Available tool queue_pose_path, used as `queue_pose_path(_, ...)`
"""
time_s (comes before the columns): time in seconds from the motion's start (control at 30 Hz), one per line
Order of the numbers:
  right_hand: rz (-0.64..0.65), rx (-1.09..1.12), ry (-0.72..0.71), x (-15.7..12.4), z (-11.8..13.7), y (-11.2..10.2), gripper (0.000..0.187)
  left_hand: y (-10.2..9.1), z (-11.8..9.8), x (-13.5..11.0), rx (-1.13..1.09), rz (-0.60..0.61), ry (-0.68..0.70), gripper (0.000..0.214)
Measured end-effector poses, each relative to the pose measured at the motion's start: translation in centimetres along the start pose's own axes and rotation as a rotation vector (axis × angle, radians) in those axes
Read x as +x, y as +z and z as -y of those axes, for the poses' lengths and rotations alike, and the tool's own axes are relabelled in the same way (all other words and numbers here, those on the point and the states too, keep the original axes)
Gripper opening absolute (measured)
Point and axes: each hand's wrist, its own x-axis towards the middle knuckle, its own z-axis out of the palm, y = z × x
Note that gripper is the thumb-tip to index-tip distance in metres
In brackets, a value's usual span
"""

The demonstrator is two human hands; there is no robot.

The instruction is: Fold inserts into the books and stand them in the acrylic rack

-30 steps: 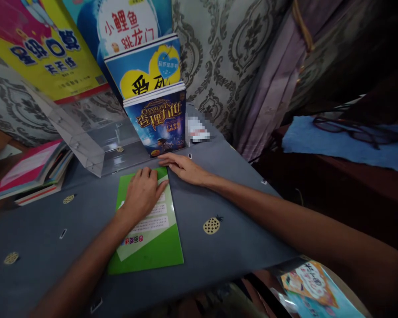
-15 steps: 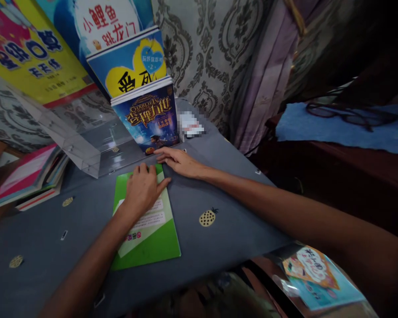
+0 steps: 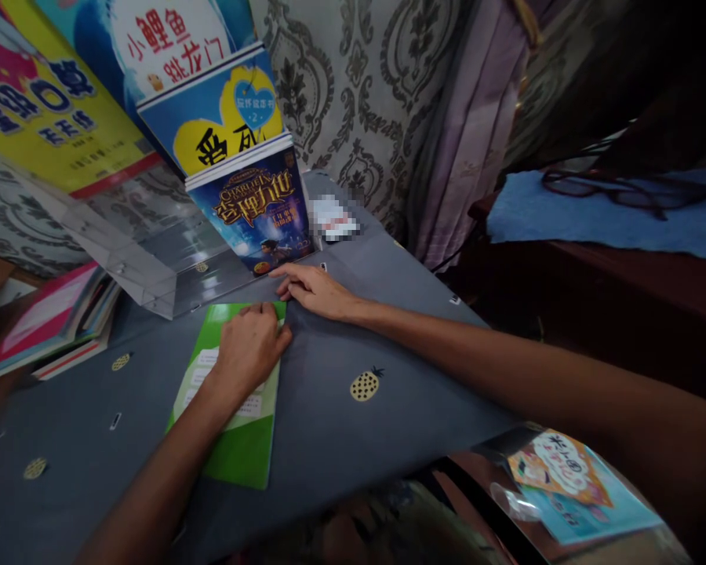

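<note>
A green book with pale text panels lies flat on the table. My left hand lies over its far end, fingers bent down at the top edge and thumb by the right edge. My right hand holds nothing; its index finger stretches to the foot of the dark blue book, while the other fingers bend slightly. That book stands at the front of a clear stepped rack. Behind it rise a blue and yellow book and a taller blue-and-white one.
A yellow book stands at the rack's left. Stacked books lie at the table's left. Glasses rest on a blue cloth at right. Another book sits low at right, below the grey tablecloth.
The green book has turned, its near end swinging left. My left hand's fingers have curled in at its far end. My right hand stays by the rack's foot.
</note>
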Motion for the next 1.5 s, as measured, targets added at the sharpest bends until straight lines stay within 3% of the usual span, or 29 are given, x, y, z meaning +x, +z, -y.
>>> queue_pose_path(0.73,-0.058,0.315,-0.023,-0.4,-0.4,-0.1,0.038,-1.0,0.3,0.3,0.026,0.066,0.002,0.031)
queue_pose_path(1.0,-0.04,0.043,-0.021,-0.8,0.4,-0.3,0.044,-0.7,0.5,0.0,0.022,0.024,0.021,0.028)
queue_pose_path(1.23,0.029,-0.122,-0.017,-1.3,1.2,-0.3,0.043,0.6,1.6,-1.8,0.038,0.011,0.222,0.027)
queue_pose_path(1.5,0.121,-0.168,-0.14,-1.5,1.1,0.3,0.031,1.1,0.9,-3.3,0.151,-0.008,0.093,0.024)
